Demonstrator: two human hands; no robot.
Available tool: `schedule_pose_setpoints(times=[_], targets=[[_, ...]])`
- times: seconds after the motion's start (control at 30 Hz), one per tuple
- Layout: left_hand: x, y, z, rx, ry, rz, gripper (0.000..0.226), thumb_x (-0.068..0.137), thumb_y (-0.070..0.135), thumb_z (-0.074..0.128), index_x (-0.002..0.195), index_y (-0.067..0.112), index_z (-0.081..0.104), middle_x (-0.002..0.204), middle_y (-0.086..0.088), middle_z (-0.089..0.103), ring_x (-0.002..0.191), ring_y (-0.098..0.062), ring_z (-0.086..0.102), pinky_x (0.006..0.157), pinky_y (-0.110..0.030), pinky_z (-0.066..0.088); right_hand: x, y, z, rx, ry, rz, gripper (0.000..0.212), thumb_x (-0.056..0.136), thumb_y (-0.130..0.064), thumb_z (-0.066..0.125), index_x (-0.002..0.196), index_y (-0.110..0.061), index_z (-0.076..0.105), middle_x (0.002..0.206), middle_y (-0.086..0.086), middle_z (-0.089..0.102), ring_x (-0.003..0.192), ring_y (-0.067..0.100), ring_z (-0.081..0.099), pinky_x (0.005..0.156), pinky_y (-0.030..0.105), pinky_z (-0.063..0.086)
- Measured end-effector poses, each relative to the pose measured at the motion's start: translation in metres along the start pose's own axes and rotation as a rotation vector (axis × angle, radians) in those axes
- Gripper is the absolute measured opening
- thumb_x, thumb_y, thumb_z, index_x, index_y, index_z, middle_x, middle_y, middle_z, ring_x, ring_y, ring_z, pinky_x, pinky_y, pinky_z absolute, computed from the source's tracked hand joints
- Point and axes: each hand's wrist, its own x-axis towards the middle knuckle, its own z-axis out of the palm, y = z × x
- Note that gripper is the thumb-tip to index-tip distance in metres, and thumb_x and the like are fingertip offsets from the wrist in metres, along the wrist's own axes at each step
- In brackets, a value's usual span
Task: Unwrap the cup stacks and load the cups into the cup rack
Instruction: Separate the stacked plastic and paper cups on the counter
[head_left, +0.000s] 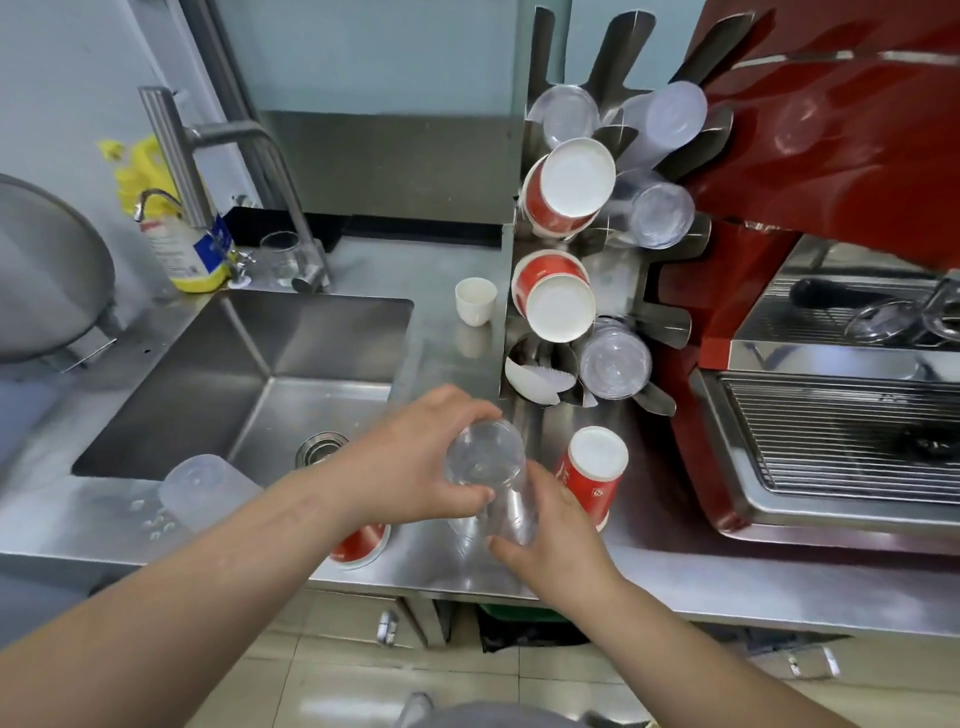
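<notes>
A stack of clear plastic cups (491, 480) stands bottom-up over the counter's front, held by both hands. My left hand (415, 457) grips its top end, fingers curled round it. My right hand (550, 535) holds the lower part from the right. A red paper cup stack (589, 473) stands just right of them, and another red stack (361, 543) lies partly hidden under my left wrist. A frosted cup stack (205, 491) lies at the sink's front edge. The steel cup rack (618, 280) behind holds red paper and clear cup stacks.
A steel sink (249, 384) with a tap (228, 156) lies at the left. A small white cup (474, 301) and a glass (283, 257) stand on the counter behind. A red coffee machine (810, 322) with a drip grate fills the right. Detergent bottles (176, 228) stand by the tap.
</notes>
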Motion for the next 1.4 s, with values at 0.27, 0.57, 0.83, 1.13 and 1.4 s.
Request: schedule_pose_setpoints(times=[0.27,0.57,0.83,1.13,1.4], targets=[[0.007,-0.02,0.014,0.028,-0.095,0.012,0.073,0.073,0.043,0.075,0.136,0.029,0.043,0.126,0.01,0.043,0.097,0.003,0.039,0.077,0.002,0.027,0.004,0.008,0.02,-0.069,-0.046,0.077,0.067,0.068,-0.03,0.074,0.129,-0.03,0.045,0.119,-0.012,0.055,0.112,0.013,0.05,0.092,0.026,0.043],[0.01,-0.038,0.027,0.045,-0.178,-0.024,0.075,0.071,0.049,0.075,0.135,0.03,0.041,0.122,0.011,0.043,0.102,-0.001,0.042,0.084,-0.012,0.03,0.006,0.015,0.036,-0.202,-0.104,0.097,0.067,0.069,-0.038,0.071,0.13,-0.028,0.045,0.122,-0.006,0.049,0.115,0.015,0.042,0.093,0.021,0.032],[0.009,-0.043,0.034,0.073,-0.206,-0.048,0.078,0.071,0.05,0.075,0.137,0.029,0.039,0.13,0.009,0.041,0.118,-0.007,0.045,0.085,-0.013,0.031,0.008,0.023,0.041,-0.203,-0.161,0.132,0.072,0.069,-0.039,0.07,0.135,-0.026,0.043,0.125,-0.002,0.052,0.116,0.018,0.046,0.097,0.026,0.04],[0.007,-0.041,0.037,0.075,-0.189,-0.077,0.075,0.071,0.049,0.076,0.135,0.031,0.04,0.129,0.01,0.042,0.117,-0.006,0.046,0.091,-0.02,0.039,0.012,0.029,0.046,-0.203,-0.175,0.152,0.071,0.066,-0.044,0.066,0.133,-0.029,0.044,0.125,-0.004,0.054,0.115,0.017,0.05,0.095,0.029,0.045],[0.011,-0.039,0.031,0.153,-0.279,-0.059,0.082,0.073,0.052,0.074,0.14,0.027,0.036,0.133,0.006,0.042,0.12,-0.013,0.048,0.093,-0.023,0.04,0.022,0.025,0.04,-0.338,-0.266,0.131,0.057,0.072,-0.036,0.065,0.125,-0.022,0.049,0.122,0.004,0.057,0.115,0.024,0.051,0.096,0.029,0.042]])
